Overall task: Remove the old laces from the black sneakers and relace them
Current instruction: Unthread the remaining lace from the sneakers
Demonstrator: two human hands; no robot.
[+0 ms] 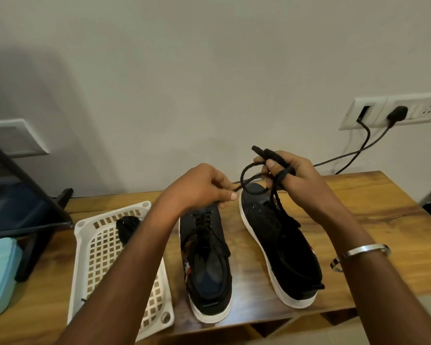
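Two black sneakers with white soles stand side by side on the wooden table point(373, 220), heels toward me. The left sneaker point(205, 260) is laced. The right sneaker point(279, 245) has bare eyelets near its toe, and a loose black lace point(249, 170) trails across it. Above the toes, my right hand point(291, 175) grips that lace wound round its fingers, with the ends sticking up. The same lace forms a loop between my hands. My left hand point(204, 188) pinches the lace's other part just left of the loop.
A white perforated plastic tray point(95, 250) lies left of the sneakers with a bundle of black lace point(127, 226) in it. A black stand point(33, 202) and a light blue box point(0, 275) sit at far left. Cables run from wall sockets point(393, 113) behind the table.
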